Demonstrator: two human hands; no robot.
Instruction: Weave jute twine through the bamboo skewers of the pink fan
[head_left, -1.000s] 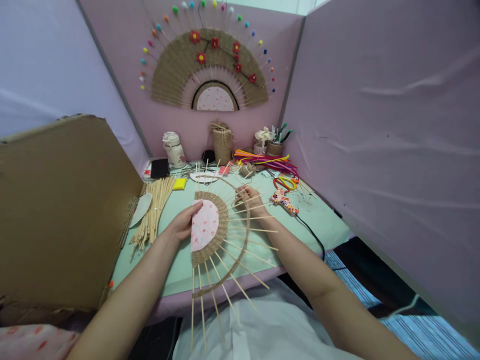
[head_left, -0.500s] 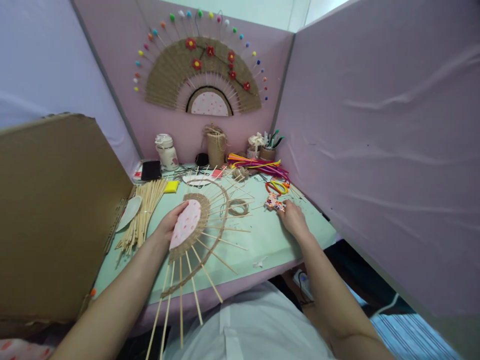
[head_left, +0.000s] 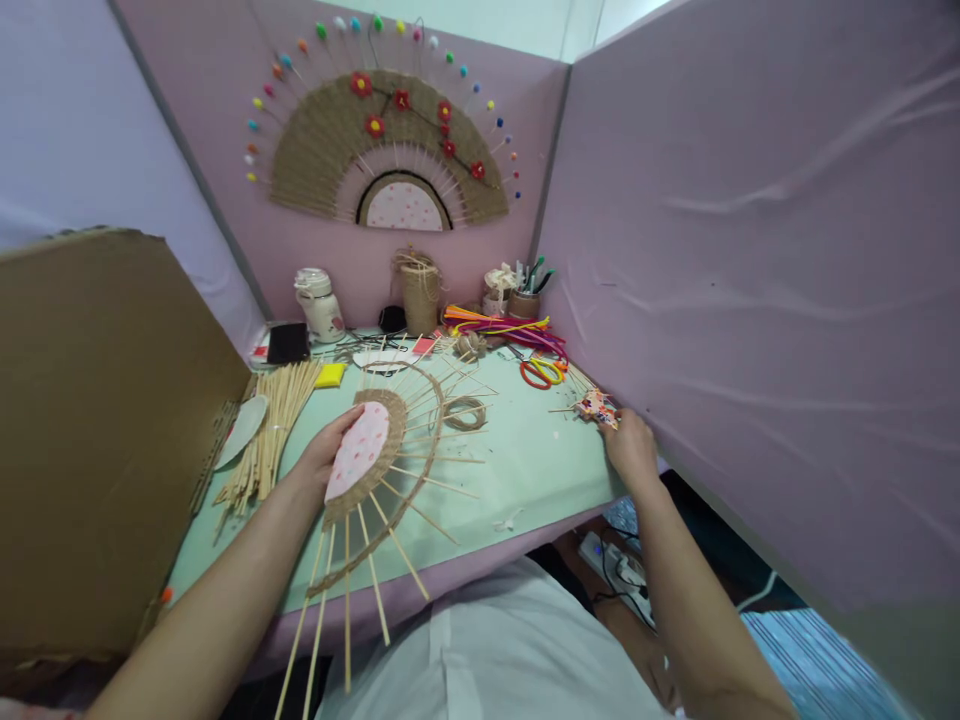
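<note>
My left hand point(head_left: 330, 447) grips the straight edge of a half-round fan frame point(head_left: 391, 440), tilted over the table's front edge. It has a pink spotted half-disc, a woven twine band, thin sticks fanning outward and a twine arc across them. My right hand point(head_left: 631, 452), at the table's right side, is closed on a small flower-patterned thing point(head_left: 598, 407) in white, orange and purple; its kind is unclear. Red and yellow-handled scissors point(head_left: 541, 373) lie just left of it. A coil of twine point(head_left: 465, 413) rests beside the frame's stick ends.
A bundle of sticks point(head_left: 274, 430) and a white oval piece point(head_left: 241, 432) lie left, by a cardboard sheet point(head_left: 97, 430). Behind stand a white bottle point(head_left: 319, 305), a twine-wrapped holder point(head_left: 420, 292) and coloured pipe cleaners point(head_left: 502, 330). A finished fan point(head_left: 315, 150) hangs on the back partition.
My right hand has moved right, towards the partition, carrying the patterned thing with it. My left hand keeps its hold on the fan frame. The camera view has turned slightly right.
</note>
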